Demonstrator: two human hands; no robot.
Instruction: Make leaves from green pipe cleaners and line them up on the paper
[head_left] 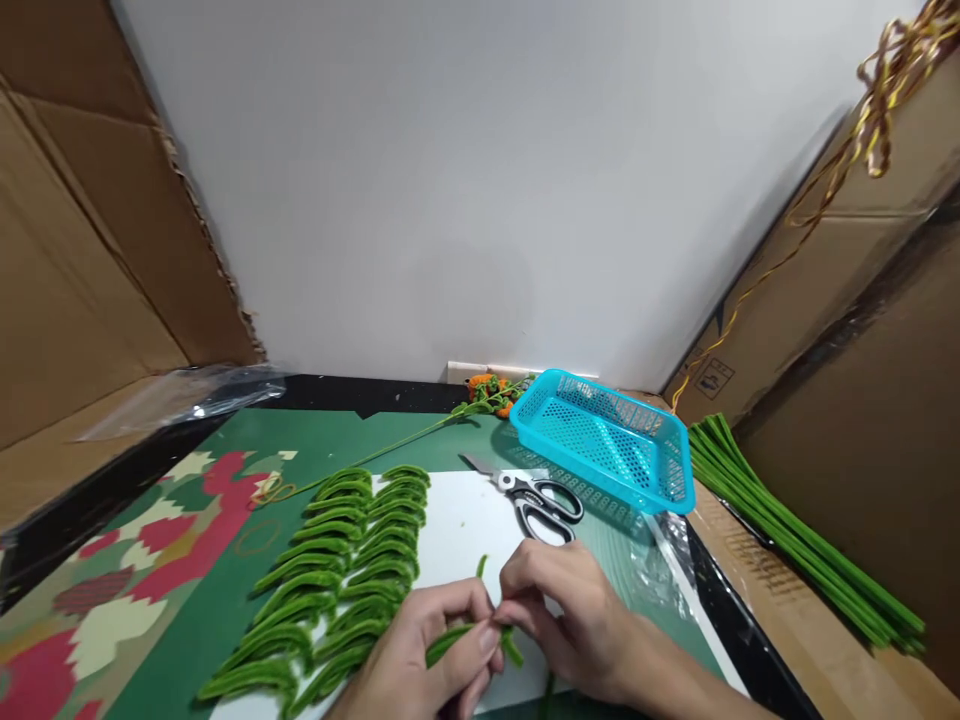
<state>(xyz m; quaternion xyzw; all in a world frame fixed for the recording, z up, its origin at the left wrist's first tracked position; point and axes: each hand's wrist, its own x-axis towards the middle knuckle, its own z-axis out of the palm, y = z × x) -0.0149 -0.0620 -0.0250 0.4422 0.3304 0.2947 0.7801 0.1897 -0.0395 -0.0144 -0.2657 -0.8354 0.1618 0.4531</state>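
Fingers of the left hand (pixel 435 655) pinch a fuzzy green strip (pixel 448 641) between thumb and forefinger in the head view, and the right hand (pixel 574 610) has its thumb and forefinger closed on the same work, fingertips meeting. One short green end rises just beyond the fingertips and another pokes out below them; whether these belong to one strip or to several, I cannot tell. The step in hand looks like bending or twisting at that joint, and the next move would seem to call for a steady left pinch while the right fingertips work the short ends, without flattening the pile. Left of the fingers, curved green pieces (pixel 322 555) lie in two columns, partly over a white sheet (pixel 450 520) on a green mat (pixel 274 440). Just beyond the right fingers rest scissors (pixel 517 484), handles towards the knuckles. Farther beyond, a blue basket (pixel 600 440) stands near a green sprig (pixel 484 400) with orange blooms (pixel 480 383), its stem reaching back leftwards. Well to the right of the fingers, long green stems (pixel 795 540) lie bundled on cardboard (pixel 739 560)
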